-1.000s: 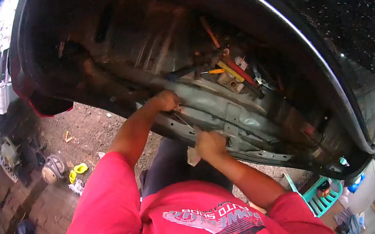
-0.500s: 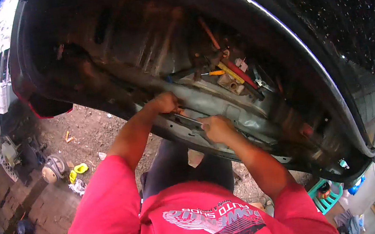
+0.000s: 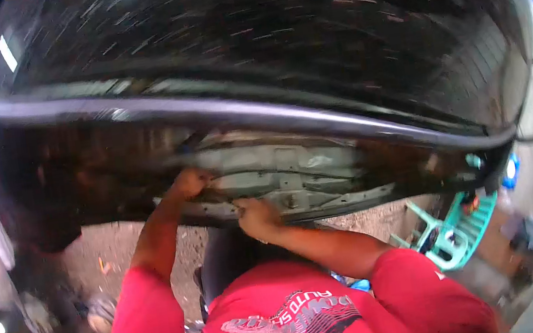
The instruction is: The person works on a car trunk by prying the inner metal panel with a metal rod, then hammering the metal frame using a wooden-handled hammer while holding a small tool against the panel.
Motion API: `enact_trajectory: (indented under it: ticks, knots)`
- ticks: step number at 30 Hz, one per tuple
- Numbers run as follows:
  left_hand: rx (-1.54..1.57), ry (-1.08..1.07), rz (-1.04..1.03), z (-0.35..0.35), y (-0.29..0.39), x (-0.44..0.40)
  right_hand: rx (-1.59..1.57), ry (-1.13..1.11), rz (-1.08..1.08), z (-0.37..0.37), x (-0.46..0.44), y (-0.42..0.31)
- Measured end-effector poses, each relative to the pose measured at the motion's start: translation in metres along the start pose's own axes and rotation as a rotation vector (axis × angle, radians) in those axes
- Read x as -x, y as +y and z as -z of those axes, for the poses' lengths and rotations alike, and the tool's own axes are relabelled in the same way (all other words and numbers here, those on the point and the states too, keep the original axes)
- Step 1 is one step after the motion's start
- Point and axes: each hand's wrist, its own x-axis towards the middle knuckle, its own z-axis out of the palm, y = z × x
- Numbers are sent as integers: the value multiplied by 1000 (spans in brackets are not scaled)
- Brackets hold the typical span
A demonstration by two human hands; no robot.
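An open car trunk (image 3: pixel 248 181) lies before me, its grey rear panel crossed by a thin dark cable (image 3: pixel 267 173). My left hand (image 3: pixel 192 181) is closed at the inner side of the rear panel, left of the middle; what its fingers hold is blurred. Slightly lower and to the right, my right hand (image 3: pixel 260 218) is closed over the trunk's rear edge (image 3: pixel 345 200). Something thin seems to lie at its fingertips, too smeared to name. The two hands are a short way apart.
Above the hands hangs the raised trunk lid (image 3: pixel 258 103), dark and speckled with drops. A green plastic chair (image 3: pixel 473 227) stands at the lower right. Cloths (image 3: pixel 528 233) lie beyond it. Bare soil (image 3: pixel 122 249) shows below the car at the left.
My view has swung right and up, so the lid fills more of it and the tools in the trunk are hidden. Both hands stay close together at the rear panel; a thin rod showed between them earlier.
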Motion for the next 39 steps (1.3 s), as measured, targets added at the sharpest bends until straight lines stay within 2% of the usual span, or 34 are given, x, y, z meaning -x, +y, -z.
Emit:
enact_trajectory:
  ticks: [3,5,6,8,9,11,12,14,15,17,19,21,23,24,25,28,30,32,34,35,37,39]
  knots:
    - [81,-70,-33,-15,-21,-7,7,22,-2,-11,0,10]
    - [-26,-21,78,-11,-18,-8,-16,40,43,-5,-14,14]
    - [-39,-22,67,-6,-12,-9,75,-82,78,6,-22,16]
    - [-96,120,15,-4,-5,2,326,-321,127,36,-44,12]
    - [-98,120,28,-4,-3,5,324,-330,136,42,-51,13]
    - [-18,-80,46,5,0,1,415,-354,218,44,-60,14]
    - [-20,-75,74,4,-7,1,410,-370,242,36,-53,14]
    - [-66,-3,-36,-6,-25,-6,156,-169,220,2,-24,17]
    - [-66,-12,-25,-3,-17,-6,147,-181,220,-19,-8,13]
    - [256,97,191,13,4,-11,-124,73,101,-59,8,0]
    - [255,129,181,16,3,-12,-44,11,47,-69,-2,1]
    - [251,136,150,10,-7,-2,-59,-85,84,-23,10,-2]
    - [99,420,-22,2,-14,-14,-65,20,92,-7,30,10]
    - [122,243,63,17,1,-14,-51,-36,125,1,43,20]
    - [133,236,34,22,7,-15,-42,-94,163,9,56,30]
    - [237,131,78,30,17,-7,-35,1,144,45,105,61]
    - [90,162,141,40,44,13,-1,88,101,77,131,88]
    - [7,90,56,31,49,13,29,169,65,108,149,97]
    - [-89,25,-21,21,62,14,19,87,-198,140,164,93]
    - [-320,217,-93,13,77,14,11,101,-203,139,165,101]
    - [-557,406,-187,-2,116,7,-80,233,-152,124,159,116]
    - [36,227,31,-19,170,7,-110,373,-94,116,156,104]
